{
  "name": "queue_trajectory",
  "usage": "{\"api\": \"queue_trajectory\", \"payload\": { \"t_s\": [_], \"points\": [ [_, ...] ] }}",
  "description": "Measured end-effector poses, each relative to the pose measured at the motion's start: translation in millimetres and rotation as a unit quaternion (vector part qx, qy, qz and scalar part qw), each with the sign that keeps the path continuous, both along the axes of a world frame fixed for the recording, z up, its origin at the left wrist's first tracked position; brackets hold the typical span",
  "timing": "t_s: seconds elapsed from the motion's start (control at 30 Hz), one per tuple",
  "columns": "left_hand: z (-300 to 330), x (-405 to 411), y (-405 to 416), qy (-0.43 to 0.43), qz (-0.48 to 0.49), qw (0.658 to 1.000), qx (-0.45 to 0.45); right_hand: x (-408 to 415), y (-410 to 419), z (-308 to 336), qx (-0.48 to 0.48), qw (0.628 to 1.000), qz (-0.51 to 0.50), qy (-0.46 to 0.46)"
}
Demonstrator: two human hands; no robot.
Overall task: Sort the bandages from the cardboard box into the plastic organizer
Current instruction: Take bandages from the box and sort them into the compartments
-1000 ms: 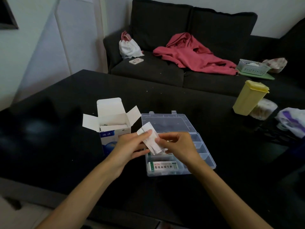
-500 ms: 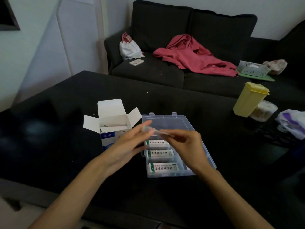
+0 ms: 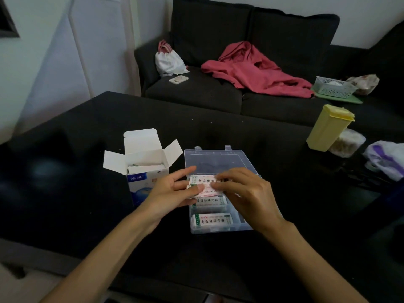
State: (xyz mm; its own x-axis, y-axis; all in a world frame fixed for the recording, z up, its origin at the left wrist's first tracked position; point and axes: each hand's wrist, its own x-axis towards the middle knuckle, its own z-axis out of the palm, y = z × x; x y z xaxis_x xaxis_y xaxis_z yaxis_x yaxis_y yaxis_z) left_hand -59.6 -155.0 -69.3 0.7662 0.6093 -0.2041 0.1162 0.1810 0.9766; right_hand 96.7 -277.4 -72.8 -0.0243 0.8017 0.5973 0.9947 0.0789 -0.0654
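1. On the black table (image 3: 218, 132), seen from the head camera, an open cardboard box (image 3: 146, 169) stands with its flaps up, just left of a clear plastic organizer (image 3: 218, 160) whose lid lies folded back.
2. Over the organizer's far-left compartment both hands meet on a small stack of wrapped bandages (image 3: 204, 184). The left hand (image 3: 172, 193) pinches the stack's left end, thumb on top, index finger stretched out above it. The right hand (image 3: 244, 193) has its fingers curled down onto the right end, gripping it from above.
3. Whether the stack already sits in the compartment or is held just over it, I cannot tell.
4. Nearer the person, two more bandage packs (image 3: 212, 220) lie flat in the organizer's left compartments, one behind the other, printed side up.
5. Inside the cardboard box some white packets show near the top.
6. Far right on the table stands a yellow lidded container (image 3: 328, 127), with a plastic bag (image 3: 387, 158) beside it.
7. Behind the table is a dark sofa (image 3: 251, 36) with a red garment (image 3: 255, 71), a white drawstring bag (image 3: 169, 61), a phone (image 3: 178, 79) and a small basket (image 3: 334, 87) on it.
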Motion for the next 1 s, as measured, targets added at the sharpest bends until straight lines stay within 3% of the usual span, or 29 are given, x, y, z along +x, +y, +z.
{"api": "queue_trajectory", "payload": {
  "t_s": [0.13, 0.23, 0.27, 0.33, 0.4, 0.43, 0.47, 0.53, 0.6, 0.67, 0.73, 0.83, 0.9, 1.0],
  "points": [
    [1.2, 2.0, -0.2, -0.016, 0.028, 0.996, -0.081, -0.1, -1.4, 1.2, 0.007, 1.0, 0.002, -0.025],
    [-0.4, 0.6, 3.3, -0.016, 0.059, 0.996, -0.069, 1.4, 4.3, -5.0, -0.004, 0.998, -0.028, -0.061],
    [-0.5, 0.3, 4.1, -0.018, 0.067, 0.996, -0.05, 0.8, 6.2, -6.4, 0.004, 0.999, -0.035, -0.033],
    [-1.0, -0.9, 5.6, -0.018, 0.072, 0.997, 0.022, -1.5, 8.9, -3.5, 0.025, 0.985, -0.05, 0.161],
    [-0.4, -0.8, 5.2, -0.013, 0.054, 0.992, 0.109, -2.4, 10.2, 5.3, -0.004, 0.905, -0.062, 0.422],
    [-0.2, -0.6, 4.2, -0.011, 0.041, 0.989, 0.142, -0.3, 10.5, 8.3, -0.058, 0.85, -0.06, 0.521],
    [-0.6, -0.1, 3.8, -0.007, 0.03, 0.985, 0.168, 1.7, 11.1, 10.5, -0.129, 0.814, -0.062, 0.563],
    [-1.6, 0.8, 4.4, 0.007, 0.018, 0.977, 0.211, -1.0, 12.6, 12.1, -0.234, 0.812, -0.061, 0.531],
    [-3.4, 2.2, 4.9, 0.02, 0.021, 0.974, 0.223, -5.4, 13.5, 10.6, -0.246, 0.839, -0.053, 0.483],
    [-3.6, 4.1, 2.9, 0.026, 0.043, 0.976, 0.21, -6.2, 14.1, 8.2, -0.239, 0.836, -0.043, 0.493],
    [-3.3, 6.4, -2.5, 0.0, 0.091, 0.989, 0.121, -8.7, 14.2, 8.4, -0.211, 0.804, -0.048, 0.553],
    [-4.0, 10.5, -14.5, -0.059, 0.135, 0.986, -0.08, -17.8, 15.6, 4.9, -0.088, 0.733, -0.074, 0.67],
    [-9.5, 13.5, -22.0, -0.061, 0.14, 0.985, -0.086, -24.7, 16.4, 0.1, -0.029, 0.734, -0.081, 0.674],
    [-12.8, 16.1, -26.3, -0.076, 0.18, 0.979, -0.059, -35.1, 18.1, -1.8, 0.01, 0.764, -0.073, 0.64]
  ]
}}
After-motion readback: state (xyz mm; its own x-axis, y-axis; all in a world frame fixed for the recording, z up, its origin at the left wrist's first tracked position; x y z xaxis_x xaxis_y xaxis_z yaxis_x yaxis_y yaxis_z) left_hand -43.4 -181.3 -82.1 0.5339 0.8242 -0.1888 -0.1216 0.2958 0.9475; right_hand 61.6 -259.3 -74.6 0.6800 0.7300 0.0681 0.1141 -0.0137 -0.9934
